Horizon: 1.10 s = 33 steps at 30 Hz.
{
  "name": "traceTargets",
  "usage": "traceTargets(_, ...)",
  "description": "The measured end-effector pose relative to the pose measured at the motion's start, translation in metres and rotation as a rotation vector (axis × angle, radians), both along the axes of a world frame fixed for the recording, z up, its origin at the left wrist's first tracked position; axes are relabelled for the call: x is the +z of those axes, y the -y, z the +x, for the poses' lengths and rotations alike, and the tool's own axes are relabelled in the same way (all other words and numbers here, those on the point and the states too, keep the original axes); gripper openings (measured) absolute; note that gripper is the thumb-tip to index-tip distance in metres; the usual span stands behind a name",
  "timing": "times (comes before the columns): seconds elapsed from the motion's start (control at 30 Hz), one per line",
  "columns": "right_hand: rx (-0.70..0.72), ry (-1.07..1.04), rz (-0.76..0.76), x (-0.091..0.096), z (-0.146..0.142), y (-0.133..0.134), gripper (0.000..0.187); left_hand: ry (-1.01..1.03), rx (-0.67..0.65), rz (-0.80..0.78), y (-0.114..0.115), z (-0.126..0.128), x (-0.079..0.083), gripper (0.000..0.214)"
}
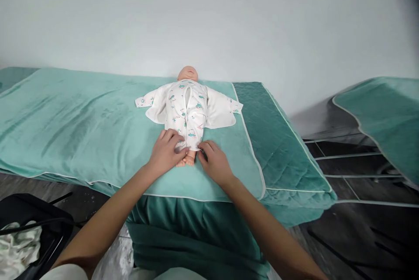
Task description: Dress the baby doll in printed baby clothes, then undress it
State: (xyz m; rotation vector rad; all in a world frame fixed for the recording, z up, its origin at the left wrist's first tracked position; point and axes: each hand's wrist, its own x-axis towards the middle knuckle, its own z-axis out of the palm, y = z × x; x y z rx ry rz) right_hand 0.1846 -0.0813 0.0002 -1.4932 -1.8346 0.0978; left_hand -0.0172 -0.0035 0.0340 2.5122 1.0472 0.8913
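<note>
A baby doll point(187, 72) lies on its back on the green bedding, its head toward the wall and its bare feet point(190, 159) toward me. White baby clothes point(193, 114) with a small green print cover its body and legs. Their sleeves point(231, 104) spread out to both sides, and a slit runs down the front. At the lower hem, my left hand point(166, 151) is closed on the cloth by one leg, thumb and fingers curled. My right hand point(216, 161) pinches the hem on the other side, just above the feet.
The green sheet point(81, 127) spreads over a bed against the white wall point(209, 26). A darker quilted cover point(275, 140) shows at the right end. Beyond a gap stands another green-covered bed point(393, 114) with metal bars. At lower left, a black chair point(59, 223) holds crumpled printed cloth point(21, 245).
</note>
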Motion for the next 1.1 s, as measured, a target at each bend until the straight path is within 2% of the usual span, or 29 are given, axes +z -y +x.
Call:
traceTargets(0.1,0.092,-0.119,0.026,0.023,-0.005,0.011,0.009,-0.074,0.015,-0.105,0.017,-0.003,0.005,0.024)
traceTargets(0.2,0.118,-0.18,0.03,0.041,-0.01,0.019,0.007,-0.148,0.054,-0.126,0.021,-0.002,0.007,0.026)
traceTargets(0.3,0.106,-0.16,-0.009,0.045,-0.01,0.02,0.005,-0.224,0.033,-0.108,0.02,-0.002,0.011,0.021)
traceTargets(0.43,0.152,-0.023,-0.148,0.04,-0.002,0.023,0.008,-0.201,-0.093,-0.169,0.018,-0.015,0.016,0.023)
traceTargets(0.53,0.234,0.019,-0.234,0.043,0.004,0.027,0.012,-0.133,-0.139,-0.221,0.02,-0.029,0.01,0.026)
traceTargets(0.63,0.293,0.092,-0.28,0.051,0.005,0.027,0.012,-0.103,-0.119,-0.213,0.025,-0.037,-0.005,0.034)
traceTargets(0.7,0.292,0.141,-0.281,0.058,0.003,0.023,0.015,-0.106,-0.075,-0.165,0.028,-0.039,-0.015,0.036)
traceTargets(0.8,0.25,0.149,-0.213,0.065,-0.006,0.014,0.012,-0.06,-0.015,-0.108,0.029,-0.036,-0.019,0.023)
traceTargets(0.87,0.239,0.149,-0.176,0.068,-0.015,0.007,0.007,0.049,0.016,-0.106,0.028,-0.033,-0.012,0.013)
traceTargets(0.97,0.222,0.164,-0.188,0.071,-0.031,-0.004,0.014,0.232,0.051,-0.108,0.027,-0.028,0.009,0.008)
traceTargets(1.1,0.168,0.235,-0.202,0.077,-0.046,-0.012,0.009,0.298,0.006,-0.085,0.03,-0.026,0.031,0.009)
